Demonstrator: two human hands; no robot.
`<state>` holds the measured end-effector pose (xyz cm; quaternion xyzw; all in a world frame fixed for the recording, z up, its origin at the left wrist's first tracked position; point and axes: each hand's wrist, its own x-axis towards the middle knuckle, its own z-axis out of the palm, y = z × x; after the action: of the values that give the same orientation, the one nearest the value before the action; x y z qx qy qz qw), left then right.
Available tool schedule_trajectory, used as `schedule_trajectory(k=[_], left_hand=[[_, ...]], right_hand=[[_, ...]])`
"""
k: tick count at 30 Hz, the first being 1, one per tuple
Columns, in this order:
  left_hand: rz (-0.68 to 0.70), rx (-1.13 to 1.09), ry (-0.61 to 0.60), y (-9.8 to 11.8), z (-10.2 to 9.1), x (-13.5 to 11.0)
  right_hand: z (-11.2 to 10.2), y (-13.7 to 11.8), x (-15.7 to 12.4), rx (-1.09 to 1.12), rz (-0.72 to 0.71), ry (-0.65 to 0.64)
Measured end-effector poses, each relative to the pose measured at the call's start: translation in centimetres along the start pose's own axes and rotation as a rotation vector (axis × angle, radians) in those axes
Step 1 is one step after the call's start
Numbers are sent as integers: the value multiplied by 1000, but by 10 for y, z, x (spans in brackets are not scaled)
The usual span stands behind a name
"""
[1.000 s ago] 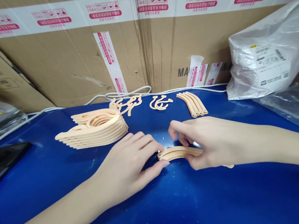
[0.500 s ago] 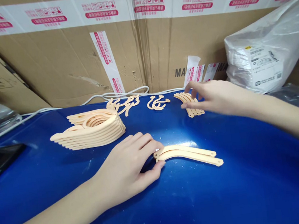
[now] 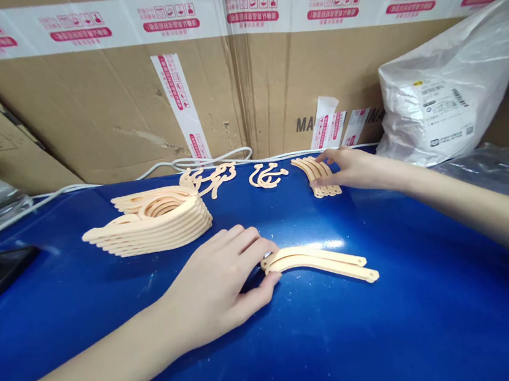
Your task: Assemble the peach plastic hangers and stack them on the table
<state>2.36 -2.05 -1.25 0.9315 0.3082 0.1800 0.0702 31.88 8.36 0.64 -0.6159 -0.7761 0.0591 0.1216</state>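
Note:
My left hand [image 3: 229, 283] rests on the blue table, its thumb and fingers closed around the left ends of two curved beige hanger arms [image 3: 319, 261]. These lie side by side, almost parallel, with small holes at their right ends. Farther back, my right hand [image 3: 349, 169] has its thumb and fingertips on a small pile of similar hanger arms [image 3: 327, 191], gripping it from the right side. Behind my left hand stands a neat stack of beige hanger pieces [image 3: 161, 223]. Several loose beige hooks [image 3: 266, 177] lie near the back edge, beside a tangle of more curved pieces [image 3: 211, 178].
A large cardboard box [image 3: 110, 109] walls off the back, with a white cable [image 3: 163, 166] along its foot. White plastic-wrapped goods [image 3: 435, 113] stand at the back right. At the left edge lies a black phone-like object [image 3: 0, 274].
My right hand has lowered onto the pile of hanger arms, its fingers closing on it. My left hand keeps the same hold. The view has shifted slightly.

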Motion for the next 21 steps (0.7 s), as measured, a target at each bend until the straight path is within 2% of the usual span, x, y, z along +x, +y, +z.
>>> schedule_trajectory(k=[4, 6, 9, 13, 17, 21], left_hand=[[-9, -9, -9, -1, 1, 1], [-10, -7, -15, -1, 0, 1], [-7, 0, -9, 0, 0, 1], [-2, 2, -6, -2, 0, 0], [-5, 24, -6, -5, 0, 0], [0, 28, -7, -7, -1, -2]], right_hand=[[-1, -18, 16, -72, -20, 94], [-4, -37, 34, -173, -280, 132], [-1, -73, 69, -190, -516, 59], [20, -127, 112, -182, -733, -4], [50, -174, 133, -147, -879, -29], [69, -192, 139, -151, -942, -63]])
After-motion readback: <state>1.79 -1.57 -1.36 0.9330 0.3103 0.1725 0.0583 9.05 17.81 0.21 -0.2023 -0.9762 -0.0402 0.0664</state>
